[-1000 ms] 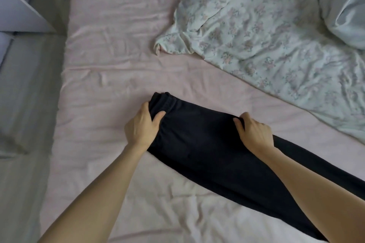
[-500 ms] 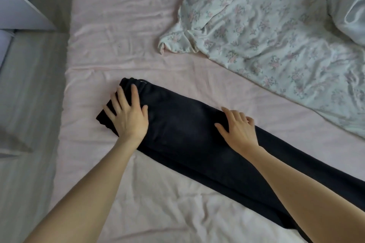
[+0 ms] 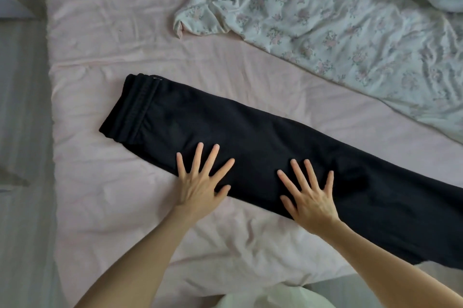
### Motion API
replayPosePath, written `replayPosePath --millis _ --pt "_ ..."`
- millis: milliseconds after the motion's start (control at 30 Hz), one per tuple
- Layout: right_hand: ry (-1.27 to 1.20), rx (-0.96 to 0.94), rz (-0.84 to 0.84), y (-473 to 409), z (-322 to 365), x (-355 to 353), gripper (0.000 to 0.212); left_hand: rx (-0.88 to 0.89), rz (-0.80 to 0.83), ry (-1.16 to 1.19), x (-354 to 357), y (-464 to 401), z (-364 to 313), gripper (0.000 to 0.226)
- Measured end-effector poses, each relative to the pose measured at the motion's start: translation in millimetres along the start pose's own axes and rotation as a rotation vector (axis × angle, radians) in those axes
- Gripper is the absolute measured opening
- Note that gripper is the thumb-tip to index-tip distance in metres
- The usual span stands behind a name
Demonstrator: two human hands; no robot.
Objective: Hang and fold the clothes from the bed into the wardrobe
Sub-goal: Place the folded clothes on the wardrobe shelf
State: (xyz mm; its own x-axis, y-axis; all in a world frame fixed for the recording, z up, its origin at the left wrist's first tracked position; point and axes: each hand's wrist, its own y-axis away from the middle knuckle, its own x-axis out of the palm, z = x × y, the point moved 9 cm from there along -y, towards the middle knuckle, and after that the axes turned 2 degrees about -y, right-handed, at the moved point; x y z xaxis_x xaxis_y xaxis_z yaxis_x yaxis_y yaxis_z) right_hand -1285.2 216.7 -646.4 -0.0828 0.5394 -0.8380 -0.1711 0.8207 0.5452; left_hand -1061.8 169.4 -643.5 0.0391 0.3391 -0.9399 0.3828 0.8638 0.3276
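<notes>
Black trousers [image 3: 250,137] (perhaps folded lengthwise) run off-frame right, under both flat hands.

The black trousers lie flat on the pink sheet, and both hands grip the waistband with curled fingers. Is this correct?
Not quite. In the head view the black trousers do lie flat on the pink sheet, but the left hand and right hand press flat with spread fingers on the middle of the trousers, away from the waistband.

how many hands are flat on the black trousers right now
2. The left hand presses the black trousers nearer the waistband; the right hand presses farther along the leg.
</notes>
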Motion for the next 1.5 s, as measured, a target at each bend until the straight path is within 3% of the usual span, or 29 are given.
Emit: replayPosePath --millis 133,200,300,467,600,767,833,967,1133,1200,1300,1433,1500 --pt "-0.131 0.316 0.106 54.2 -54.1 29.8 0.06 0.004 0.027 0.022 -9.9 13.5 -6.6 0.068" --pt "-0.231 0.411 0.118 68.1 -62.1 40.0 0.06 0.104 0.026 0.005 -16.3 14.1 -33.6 0.065" --pt "-0.301 0.399 0.134 78.3 -59.6 42.3 0.061 0.241 0.046 -0.001 -21.1 13.6 -85.1 0.061" --pt "-0.42 0.464 0.151 121.7 -103.3 57.7 0.058 0.129 0.122 0.072 -22.5 3.0 -115.5 0.041" --pt "-0.882 0.723 -0.076 166.4 -151.2 73.4 0.048 0.202 0.213 0.059 -16.7 -8.7 -155.2 0.039" --pt "-1.292 1.247 -0.406 227.8 -222.1 107.9 0.016 0.362 0.191 0.083 -23.0 -47.5 -262.5 0.046" --pt "-1.564 1.42 -0.465 239.7 -239.9 129.5 0.016 0.411 0.193 0.062 -23.9 -68.3 -313.0 0.055" --pt "-2.17 1.571 -0.49 237.8 -254.1 169.3 0.047 0.475 0.22 -0.064 -19.8 -102.3 -400.8 0.07" --pt "-2.707 1.587 -0.508 225.4 -274.3 194.0 0.039 0.427 0.325 -0.058 -9.3 -143.9 -466.3 0.082" --pt "-2.736 1.641 -0.484 226.1 -276.7 202.5 0.027 0.403 0.332 0.005 -13.1 -158.8 -484.8 0.077" --pt "-2.577 1.808 -0.671 243.6 -284.2 221.2 0.005 0.416 0.458 0.159 -12.3 -166.1 -523.7 0.045" --pt "-2.421 1.924 -0.809 268.2 -271.5 235.3 0.008 0.526 0.623 0.284 -10.6 -147.2 -572.3 0.013" --pt "-2.502 1.978 -0.824 272.8 -255.9 245.3 0.012 0.646 0.694 0.224 -7.3 -127.4 -591.6 0.021"
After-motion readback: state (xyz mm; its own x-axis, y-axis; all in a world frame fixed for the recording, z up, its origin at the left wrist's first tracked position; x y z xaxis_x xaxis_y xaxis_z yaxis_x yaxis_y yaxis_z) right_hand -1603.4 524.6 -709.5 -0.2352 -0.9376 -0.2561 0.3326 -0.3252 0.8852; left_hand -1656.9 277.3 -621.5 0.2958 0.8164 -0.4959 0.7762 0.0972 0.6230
